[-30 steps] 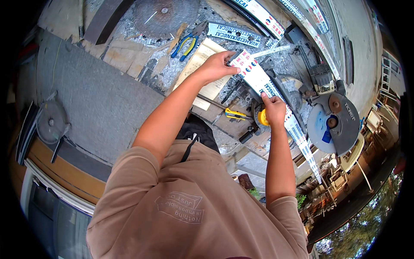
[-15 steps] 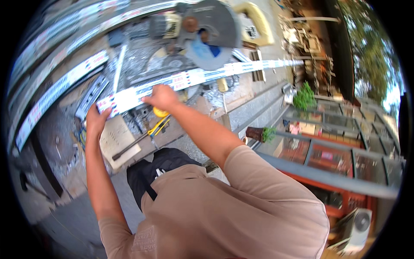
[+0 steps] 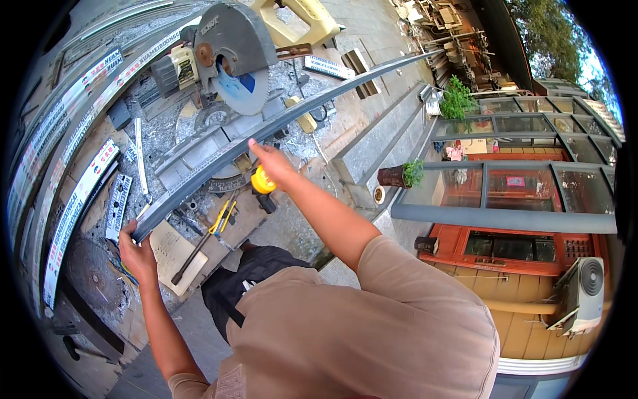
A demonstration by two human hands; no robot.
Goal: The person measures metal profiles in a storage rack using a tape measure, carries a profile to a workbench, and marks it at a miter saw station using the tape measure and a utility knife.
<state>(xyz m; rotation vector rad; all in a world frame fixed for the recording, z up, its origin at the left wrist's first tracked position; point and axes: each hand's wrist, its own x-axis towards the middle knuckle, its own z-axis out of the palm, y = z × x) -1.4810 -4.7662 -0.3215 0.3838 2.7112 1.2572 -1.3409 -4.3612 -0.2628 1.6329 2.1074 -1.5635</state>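
Observation:
A long grey metal profile (image 3: 189,188) runs slantwise from my left hand toward the far right, its plain grey face up. My left hand (image 3: 137,258) is closed around its near left end. Farther along, my right hand (image 3: 272,166) grips the near edge, thumb against the metal and the other fingers partly hidden. Beyond the profile stands a cut-off saw with a round blade (image 3: 242,86), a grey guard (image 3: 236,36) and a cream handle (image 3: 296,21). Just below my right hand lies a yellow tape measure (image 3: 262,179).
Yellow-handled pliers (image 3: 222,216) and a dark rod-like tool (image 3: 189,259) lie near a pale written-on board (image 3: 176,249). More profiles with printed white film (image 3: 80,199) lie at left. Metal shavings cover the bench. Potted plants (image 3: 412,173) and a glazed frame stand at right.
The profile has been turned: its white printed film faced up before, and now a grey face does. My left hand has moved slightly left and down. The saw appears farther left.

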